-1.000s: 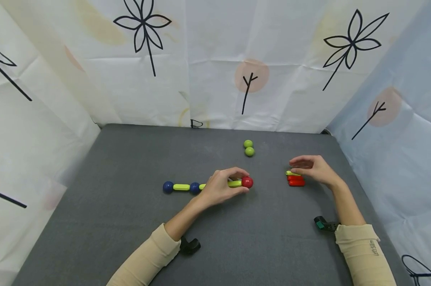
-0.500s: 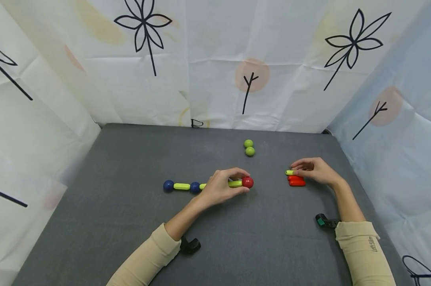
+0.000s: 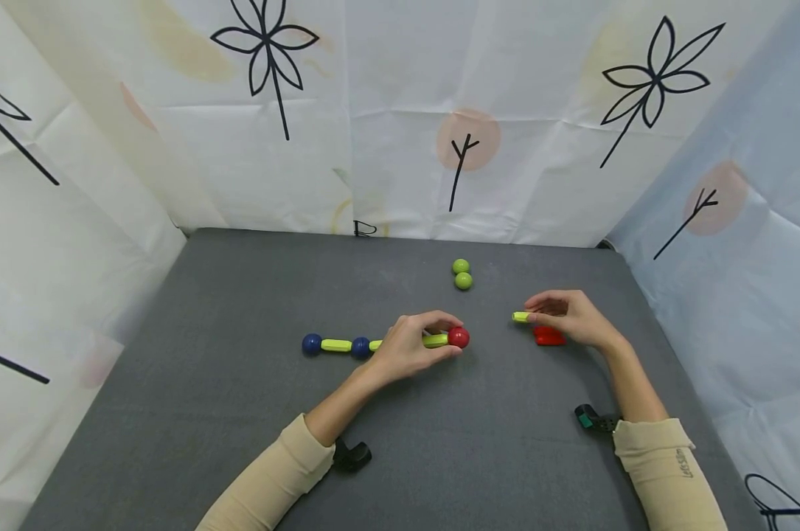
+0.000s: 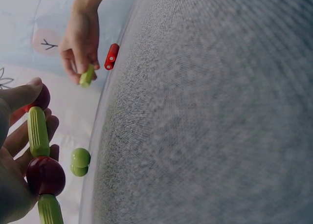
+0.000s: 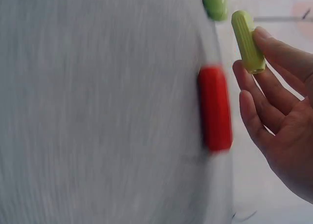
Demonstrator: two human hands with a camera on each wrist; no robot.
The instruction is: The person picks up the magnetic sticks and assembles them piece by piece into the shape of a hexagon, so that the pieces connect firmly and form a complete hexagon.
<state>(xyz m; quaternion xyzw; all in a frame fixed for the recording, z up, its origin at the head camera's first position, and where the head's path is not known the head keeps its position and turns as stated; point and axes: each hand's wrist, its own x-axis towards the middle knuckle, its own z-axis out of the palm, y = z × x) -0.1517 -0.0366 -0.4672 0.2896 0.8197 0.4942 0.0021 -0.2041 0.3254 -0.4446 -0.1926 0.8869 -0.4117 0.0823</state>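
My left hand [image 3: 409, 346] holds a straight chain of balls and yellow-green rods at its right end, with the thumb on the red end ball [image 3: 458, 338]. A dark red ball [image 4: 46, 176] further along shows in the left wrist view but is hidden by the hand in the head view. Two blue balls [image 3: 360, 348] and a ribbed rod [image 3: 336, 345] form the chain's left part. My right hand [image 3: 568, 317] pinches a loose yellow-green rod [image 5: 248, 42] between thumb and fingers, raised beside the red rods [image 3: 549, 337].
Two green balls [image 3: 463, 280] lie together toward the back of the grey table [image 3: 240, 310]. Patterned white cloth [image 3: 400, 147] hangs behind the table and along both sides.
My right hand has pinched the yellow-green rod from beside the red rods, lifted it and carried it slightly left. The left hand and the chain stay in place.
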